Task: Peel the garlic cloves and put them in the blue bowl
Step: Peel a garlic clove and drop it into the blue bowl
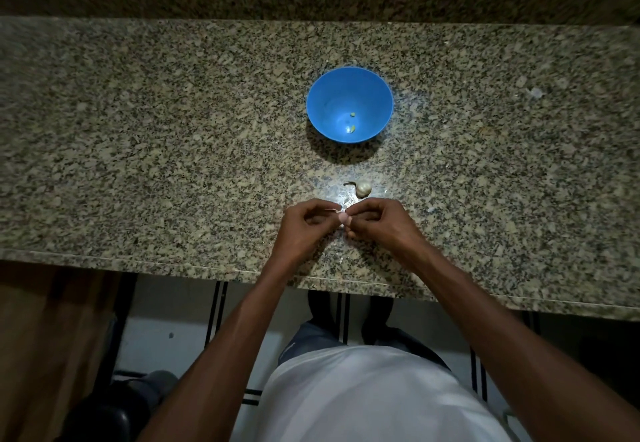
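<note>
Garlic clove (343,219) pinched betw. both hands, above granite counter (138,164).

We see L hand (306,225) & R hand (375,222) meeting fingertip to fingertip over counter's near edge, each w/ fingers curled round the pinkish clove; a thin strip of skin sticks up from it toward L hand. Just beyond the hands we note a garlic bulb (363,189) w/ curled stem lying on the counter. Farther back stands the blue bowl (349,104), upright, well apart from hands, holding two small yellowish bits (352,121). Small pale scraps lie near R hand.
</note>
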Demonstrator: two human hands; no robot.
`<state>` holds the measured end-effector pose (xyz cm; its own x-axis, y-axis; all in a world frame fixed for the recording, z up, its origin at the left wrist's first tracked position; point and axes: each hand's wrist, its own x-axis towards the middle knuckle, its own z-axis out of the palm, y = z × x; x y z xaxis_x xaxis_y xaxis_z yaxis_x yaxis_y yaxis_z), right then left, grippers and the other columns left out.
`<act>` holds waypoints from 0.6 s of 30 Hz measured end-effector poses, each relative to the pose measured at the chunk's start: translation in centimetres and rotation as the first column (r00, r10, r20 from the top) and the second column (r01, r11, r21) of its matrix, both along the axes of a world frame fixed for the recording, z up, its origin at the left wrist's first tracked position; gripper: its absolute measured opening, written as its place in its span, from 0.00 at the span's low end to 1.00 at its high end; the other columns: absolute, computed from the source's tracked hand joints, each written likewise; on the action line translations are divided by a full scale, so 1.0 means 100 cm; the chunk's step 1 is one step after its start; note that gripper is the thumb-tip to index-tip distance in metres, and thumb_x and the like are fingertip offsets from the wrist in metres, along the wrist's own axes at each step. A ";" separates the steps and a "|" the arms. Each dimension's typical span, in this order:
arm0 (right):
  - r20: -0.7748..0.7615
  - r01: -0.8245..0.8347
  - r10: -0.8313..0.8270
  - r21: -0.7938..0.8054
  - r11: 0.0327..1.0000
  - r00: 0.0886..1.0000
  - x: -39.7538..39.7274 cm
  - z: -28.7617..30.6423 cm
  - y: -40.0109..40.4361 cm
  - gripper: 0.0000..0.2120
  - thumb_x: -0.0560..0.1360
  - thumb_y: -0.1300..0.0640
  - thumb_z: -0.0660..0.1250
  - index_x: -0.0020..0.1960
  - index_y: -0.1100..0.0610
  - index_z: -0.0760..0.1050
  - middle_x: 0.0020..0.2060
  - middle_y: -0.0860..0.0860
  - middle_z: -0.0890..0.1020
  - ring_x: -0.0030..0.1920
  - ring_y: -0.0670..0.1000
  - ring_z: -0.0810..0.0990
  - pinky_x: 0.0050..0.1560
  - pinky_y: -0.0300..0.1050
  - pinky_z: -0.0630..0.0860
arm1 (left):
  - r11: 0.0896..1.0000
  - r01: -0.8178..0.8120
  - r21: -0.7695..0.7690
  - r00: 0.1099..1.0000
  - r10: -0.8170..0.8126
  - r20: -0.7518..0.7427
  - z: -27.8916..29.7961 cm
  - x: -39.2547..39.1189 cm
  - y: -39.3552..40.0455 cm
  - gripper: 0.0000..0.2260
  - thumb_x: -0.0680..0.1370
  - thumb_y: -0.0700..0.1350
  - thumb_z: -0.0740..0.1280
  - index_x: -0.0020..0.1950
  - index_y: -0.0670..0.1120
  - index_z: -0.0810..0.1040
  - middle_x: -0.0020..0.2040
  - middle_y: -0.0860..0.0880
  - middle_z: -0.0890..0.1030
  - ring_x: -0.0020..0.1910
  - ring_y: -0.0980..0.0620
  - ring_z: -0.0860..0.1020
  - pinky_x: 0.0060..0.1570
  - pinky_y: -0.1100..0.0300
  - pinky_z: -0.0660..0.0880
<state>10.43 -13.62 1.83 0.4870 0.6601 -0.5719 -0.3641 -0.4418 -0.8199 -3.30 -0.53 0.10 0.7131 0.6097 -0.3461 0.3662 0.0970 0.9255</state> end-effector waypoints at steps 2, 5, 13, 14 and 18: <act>0.021 -0.015 0.014 0.012 1.000 1.000 -0.001 0.003 0.001 0.11 0.74 0.61 0.79 0.54 0.65 0.84 0.44 0.58 0.89 0.44 0.54 0.89 0.46 0.43 0.85 | 0.999 -0.037 -0.030 0.999 0.037 -0.003 -0.002 0.000 -0.002 0.09 0.76 0.45 0.78 0.52 0.41 0.87 0.47 0.45 0.88 0.50 0.47 0.87 0.53 0.51 0.84; -0.012 0.019 -0.019 0.056 0.998 1.000 -0.002 0.004 0.000 0.10 0.75 0.62 0.78 0.55 0.66 0.84 0.46 0.59 0.89 0.46 0.53 0.89 0.47 0.41 0.84 | 0.990 -0.120 -0.071 0.992 0.118 -0.036 -0.002 0.003 -0.003 0.09 0.78 0.45 0.77 0.52 0.40 0.86 0.45 0.43 0.88 0.45 0.48 0.87 0.47 0.55 0.84; -0.044 0.160 -0.158 0.052 0.986 0.987 -0.013 -0.003 0.000 0.05 0.78 0.65 0.74 0.53 0.65 0.83 0.43 0.58 0.89 0.46 0.53 0.89 0.48 0.43 0.84 | 0.976 -0.184 -0.116 0.983 0.180 -0.047 -0.001 0.012 -0.014 0.11 0.80 0.48 0.74 0.52 0.39 0.86 0.40 0.43 0.87 0.42 0.44 0.87 0.47 0.52 0.85; 0.064 0.126 -0.129 0.040 0.991 0.990 -0.012 -0.004 0.000 0.04 0.78 0.65 0.75 0.52 0.64 0.84 0.42 0.57 0.89 0.44 0.53 0.89 0.48 0.45 0.85 | 0.975 -0.179 -0.134 0.984 0.174 -0.048 0.000 0.012 -0.015 0.11 0.80 0.48 0.74 0.51 0.39 0.86 0.39 0.43 0.87 0.40 0.47 0.86 0.45 0.54 0.84; 0.349 0.010 -0.009 -0.002 1.000 0.937 -0.007 -0.006 -0.001 0.03 0.78 0.64 0.75 0.49 0.58 0.86 0.40 0.50 0.89 0.42 0.49 0.89 0.46 0.45 0.85 | 0.946 -0.183 -0.267 0.982 0.165 -0.088 0.004 0.015 -0.012 0.09 0.80 0.46 0.74 0.45 0.41 0.86 0.35 0.47 0.84 0.34 0.54 0.80 0.38 0.62 0.78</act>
<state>9.69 -13.69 1.27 0.6628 0.6526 -0.3672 -0.0592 -0.4431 -0.8945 -1.83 -1.75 0.53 0.5754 0.5985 -0.5574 0.3782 0.4095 0.8302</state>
